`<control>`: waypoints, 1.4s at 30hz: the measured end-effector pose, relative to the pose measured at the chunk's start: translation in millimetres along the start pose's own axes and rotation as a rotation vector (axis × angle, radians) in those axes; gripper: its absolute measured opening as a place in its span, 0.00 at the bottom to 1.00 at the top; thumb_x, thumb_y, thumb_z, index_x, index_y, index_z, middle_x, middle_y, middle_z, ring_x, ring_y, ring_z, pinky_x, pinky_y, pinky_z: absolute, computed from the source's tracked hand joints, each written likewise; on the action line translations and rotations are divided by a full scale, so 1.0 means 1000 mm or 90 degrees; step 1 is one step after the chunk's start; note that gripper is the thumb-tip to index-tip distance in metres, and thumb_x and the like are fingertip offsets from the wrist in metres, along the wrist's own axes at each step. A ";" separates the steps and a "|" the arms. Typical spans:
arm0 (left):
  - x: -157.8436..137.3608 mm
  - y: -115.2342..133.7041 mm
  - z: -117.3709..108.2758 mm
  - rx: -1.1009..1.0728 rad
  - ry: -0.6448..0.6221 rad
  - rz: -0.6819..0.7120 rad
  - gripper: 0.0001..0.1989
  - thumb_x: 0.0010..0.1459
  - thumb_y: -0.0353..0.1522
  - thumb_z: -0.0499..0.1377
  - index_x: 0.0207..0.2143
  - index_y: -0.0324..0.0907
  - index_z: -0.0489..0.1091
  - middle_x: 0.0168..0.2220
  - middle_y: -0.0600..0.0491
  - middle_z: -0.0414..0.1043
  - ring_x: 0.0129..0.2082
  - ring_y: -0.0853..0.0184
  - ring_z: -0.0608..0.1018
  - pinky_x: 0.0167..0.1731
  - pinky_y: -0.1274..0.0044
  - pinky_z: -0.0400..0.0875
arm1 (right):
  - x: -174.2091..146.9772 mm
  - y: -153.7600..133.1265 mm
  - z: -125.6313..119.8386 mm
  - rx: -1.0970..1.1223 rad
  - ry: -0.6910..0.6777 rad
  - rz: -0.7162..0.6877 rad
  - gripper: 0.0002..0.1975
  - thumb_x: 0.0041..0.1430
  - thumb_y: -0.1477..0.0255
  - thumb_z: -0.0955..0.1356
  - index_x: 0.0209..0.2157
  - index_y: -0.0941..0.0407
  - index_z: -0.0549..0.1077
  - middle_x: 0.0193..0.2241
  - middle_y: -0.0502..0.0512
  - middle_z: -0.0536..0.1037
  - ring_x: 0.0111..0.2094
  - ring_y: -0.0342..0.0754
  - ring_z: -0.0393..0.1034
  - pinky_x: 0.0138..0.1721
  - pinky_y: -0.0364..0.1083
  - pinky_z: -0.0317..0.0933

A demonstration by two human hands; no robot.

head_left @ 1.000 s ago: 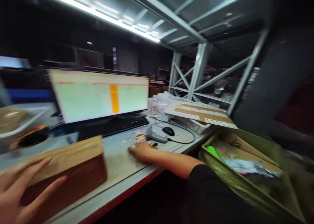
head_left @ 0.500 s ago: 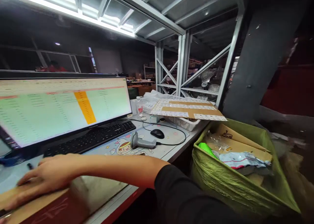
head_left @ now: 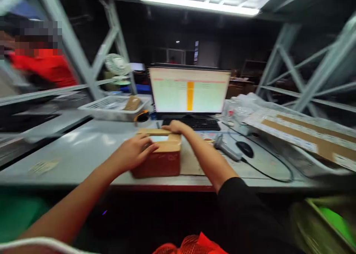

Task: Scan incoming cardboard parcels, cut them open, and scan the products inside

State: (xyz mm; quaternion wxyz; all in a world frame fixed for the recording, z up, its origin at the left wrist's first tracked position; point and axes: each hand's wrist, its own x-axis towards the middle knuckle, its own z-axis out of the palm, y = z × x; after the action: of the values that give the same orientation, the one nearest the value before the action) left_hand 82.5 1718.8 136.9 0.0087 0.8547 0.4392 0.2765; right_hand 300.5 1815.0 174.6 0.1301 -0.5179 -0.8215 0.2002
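A small cardboard box (head_left: 167,164) stands on the worktable near its front edge, brown tape and a white label on its top. My left hand (head_left: 138,150) grips its left side, thumb lying over the top and fingers bent. At the far right corner, my right hand (head_left: 175,127) is curled over the edge of the box, its fingertips partly hidden. Right of the box lie a grey barcode scanner (head_left: 228,150) and a black mouse (head_left: 244,148). Behind it are a black keyboard (head_left: 198,123) and a lit monitor (head_left: 172,94) showing a table with an orange column.
White baskets stand at the back left (head_left: 111,115) and right (head_left: 311,159), the right one under flat cardboard (head_left: 330,144). The scanner's cable (head_left: 278,178) loops across the table (head_left: 72,146). Metal shelf posts frame both sides. A person in red (head_left: 47,66) is at far left.
The view has swung left, so the whole box and my left hand now show. My right hand now holds the box's far right corner.
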 end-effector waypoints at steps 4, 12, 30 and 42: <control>0.010 0.012 -0.013 -0.011 0.050 -0.051 0.24 0.69 0.52 0.54 0.41 0.45 0.79 0.39 0.47 0.81 0.38 0.54 0.80 0.43 0.67 0.72 | 0.024 0.010 0.020 -0.036 -0.005 0.000 0.29 0.74 0.50 0.67 0.36 0.62 0.84 0.32 0.64 0.83 0.38 0.54 0.77 0.37 0.45 0.63; -0.035 0.031 0.004 0.153 0.434 0.077 0.12 0.75 0.33 0.55 0.41 0.41 0.77 0.33 0.51 0.78 0.30 0.66 0.78 0.34 0.75 0.71 | 0.045 0.020 0.037 -0.031 0.048 0.017 0.31 0.67 0.44 0.70 0.33 0.59 0.82 0.35 0.63 0.83 0.35 0.51 0.74 0.33 0.46 0.57; -0.042 0.072 -0.032 0.340 -0.226 -0.151 0.14 0.73 0.34 0.57 0.57 0.46 0.76 0.46 0.48 0.82 0.39 0.55 0.84 0.34 0.70 0.71 | 0.042 0.028 0.042 0.019 0.088 -0.016 0.26 0.69 0.50 0.69 0.27 0.57 0.81 0.35 0.65 0.84 0.39 0.56 0.76 0.39 0.49 0.60; 0.030 0.041 -0.032 0.317 -0.396 0.011 0.34 0.58 0.41 0.70 0.61 0.33 0.70 0.63 0.35 0.72 0.61 0.47 0.74 0.62 0.63 0.67 | 0.002 0.050 0.051 0.352 0.256 -0.092 0.47 0.55 0.25 0.54 0.26 0.55 0.75 0.27 0.60 0.77 0.32 0.52 0.71 0.33 0.49 0.63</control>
State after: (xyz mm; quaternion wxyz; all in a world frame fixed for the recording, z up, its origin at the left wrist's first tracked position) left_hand 111.8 1708.9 188.3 -0.0685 0.8772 0.4621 -0.1107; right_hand 317.8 1826.2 106.1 0.4385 -0.4330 -0.7285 0.2991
